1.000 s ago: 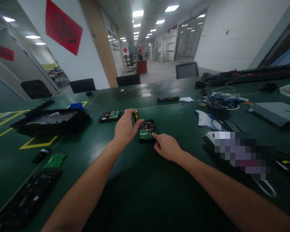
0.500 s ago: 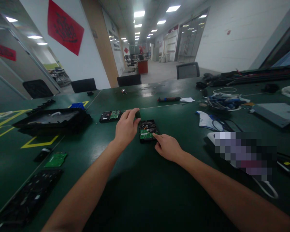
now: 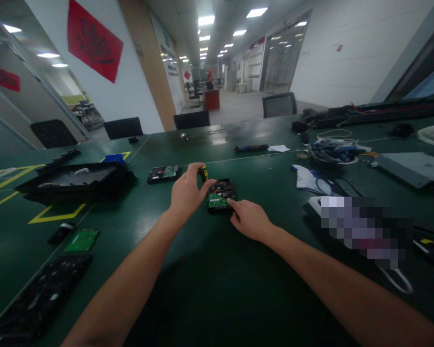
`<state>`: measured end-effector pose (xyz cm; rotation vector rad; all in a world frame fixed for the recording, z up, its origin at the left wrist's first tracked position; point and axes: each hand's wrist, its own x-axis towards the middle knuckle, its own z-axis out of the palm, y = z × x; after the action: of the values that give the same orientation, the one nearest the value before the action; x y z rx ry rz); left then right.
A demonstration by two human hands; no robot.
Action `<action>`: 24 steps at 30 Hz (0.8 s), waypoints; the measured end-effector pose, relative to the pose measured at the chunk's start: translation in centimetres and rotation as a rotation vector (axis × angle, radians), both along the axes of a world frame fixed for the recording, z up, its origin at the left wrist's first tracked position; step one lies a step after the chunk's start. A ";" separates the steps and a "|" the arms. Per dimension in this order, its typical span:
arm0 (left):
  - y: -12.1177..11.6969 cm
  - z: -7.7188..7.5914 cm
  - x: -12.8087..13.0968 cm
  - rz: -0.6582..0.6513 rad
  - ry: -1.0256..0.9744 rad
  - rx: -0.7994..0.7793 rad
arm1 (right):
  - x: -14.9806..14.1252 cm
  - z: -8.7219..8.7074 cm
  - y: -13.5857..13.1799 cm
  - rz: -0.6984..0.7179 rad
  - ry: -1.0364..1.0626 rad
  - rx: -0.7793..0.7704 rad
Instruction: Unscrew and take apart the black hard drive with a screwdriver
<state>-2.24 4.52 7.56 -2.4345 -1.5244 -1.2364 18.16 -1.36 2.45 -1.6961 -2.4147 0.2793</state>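
A hard drive (image 3: 220, 197) lies on the green table in front of me, its green circuit board facing up along the near side. Over its left edge my left hand (image 3: 188, 190) pinches a short yellow-and-black screwdriver (image 3: 203, 173) between thumb and fingers. The handle stands nearly upright; its tip is hidden behind the hand. My right hand (image 3: 251, 219) is at the drive's near right corner, the index fingertip pressed on the board and the other fingers curled. Just left of my left hand lies a second hard drive (image 3: 164, 174).
On the left are a black tray-like housing (image 3: 75, 180), a loose green circuit board (image 3: 81, 240) and a black panel (image 3: 39, 294). A pen-like tool (image 3: 251, 148) lies beyond the drive. Tangled cables (image 3: 332, 150) and a grey metal box (image 3: 410, 168) occupy the right.
The screwdriver has turned in my left hand, so its yellow side now shows. The left thumb has shifted slightly over the drive. My right hand stays on the drive.
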 end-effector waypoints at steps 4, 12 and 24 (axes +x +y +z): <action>0.1 0.1 0.0 0.003 -0.016 0.005 | 0.0 0.2 0.0 -0.004 -0.003 -0.009; 0.3 0.2 -0.3 -0.053 0.061 0.181 | 0.2 -0.1 0.1 0.007 0.011 0.006; 0.3 -0.4 -0.1 0.000 0.019 0.035 | 0.3 -0.3 0.2 0.025 0.025 0.027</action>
<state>-2.34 4.81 7.17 -2.4181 -1.4844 -1.2252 18.44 -1.12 2.15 -1.6432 -2.4123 0.2688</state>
